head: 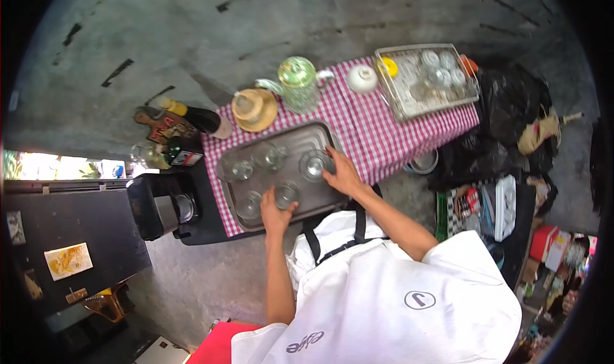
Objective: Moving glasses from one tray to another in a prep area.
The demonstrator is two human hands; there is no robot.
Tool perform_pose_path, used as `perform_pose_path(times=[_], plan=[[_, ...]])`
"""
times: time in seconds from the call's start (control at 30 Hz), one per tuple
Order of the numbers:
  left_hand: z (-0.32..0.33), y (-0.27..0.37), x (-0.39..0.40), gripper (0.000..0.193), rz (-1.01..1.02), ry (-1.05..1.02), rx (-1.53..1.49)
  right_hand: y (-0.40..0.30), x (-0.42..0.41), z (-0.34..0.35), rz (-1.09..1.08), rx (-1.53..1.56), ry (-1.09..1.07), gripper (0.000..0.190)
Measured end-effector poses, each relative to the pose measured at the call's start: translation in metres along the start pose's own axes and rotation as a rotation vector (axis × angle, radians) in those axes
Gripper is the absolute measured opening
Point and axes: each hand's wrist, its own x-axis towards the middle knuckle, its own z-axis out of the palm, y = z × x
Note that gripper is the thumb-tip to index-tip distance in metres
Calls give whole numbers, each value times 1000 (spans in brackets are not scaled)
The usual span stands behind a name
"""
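Note:
A dark metal tray holds several clear glass cups. My left hand has its fingers and thumb around a small glass cup near the tray's front edge. My right hand grips the side of another glass cup, which appears to sit on a glass saucer. To the left of my left hand stands a further glass cup. Behind it are a small glass cup and another piece of clear glassware, whose outlines overlap.
A red-checked tablecloth lies under the tray. Behind the tray stand a dark bottle, stacked tan dishes, a glass teapot and a white bowl. A wire-rimmed rack holds glasses. A black coffee maker is at left.

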Motion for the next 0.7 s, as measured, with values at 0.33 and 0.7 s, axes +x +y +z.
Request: perform_pose_path(times=[0.33, 0.7], plan=[[7, 6, -11, 85, 7, 55, 14, 0, -27, -1, 49, 52, -126, 90], [15, 3, -12, 82, -44, 96, 19, -5, -46, 8, 82, 129, -41, 86]])
